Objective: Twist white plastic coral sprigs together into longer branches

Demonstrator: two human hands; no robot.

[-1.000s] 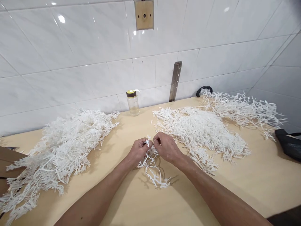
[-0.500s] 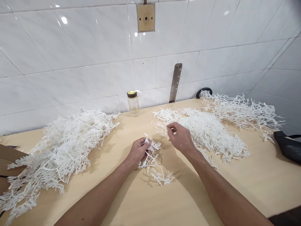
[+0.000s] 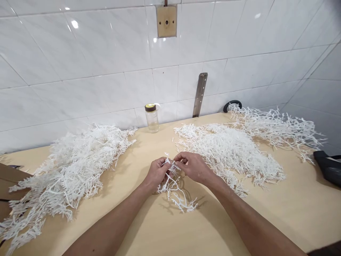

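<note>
A white branching, coral-like plastic sprig (image 3: pixel 179 192) hangs low over the table at the middle, its forked tips spreading towards me. My left hand (image 3: pixel 157 174) is closed around its upper end, thumb and forefinger pinched together. From the right, my right hand (image 3: pixel 195 168) pinches at the small tips of the same sprig, close beside the left fingertips. What exactly lies between the right fingers is partly hidden. Just behind my right hand spreads a flat pile of short white pieces (image 3: pixel 231 151).
A large heap of white branched sprigs (image 3: pixel 77 170) covers the table's left side. More long sprigs (image 3: pixel 279 128) lie at the back right, near a black curved handle (image 3: pixel 232 104). A clear bottle (image 3: pixel 152 121) and a metal strip (image 3: pixel 199 95) stand by the tiled wall. A black object (image 3: pixel 327 167) sits far right.
My right hand has come left and down from above the pile of short pieces to the sprig, its fingers now at the tips. My left hand has stayed on the sprig.
</note>
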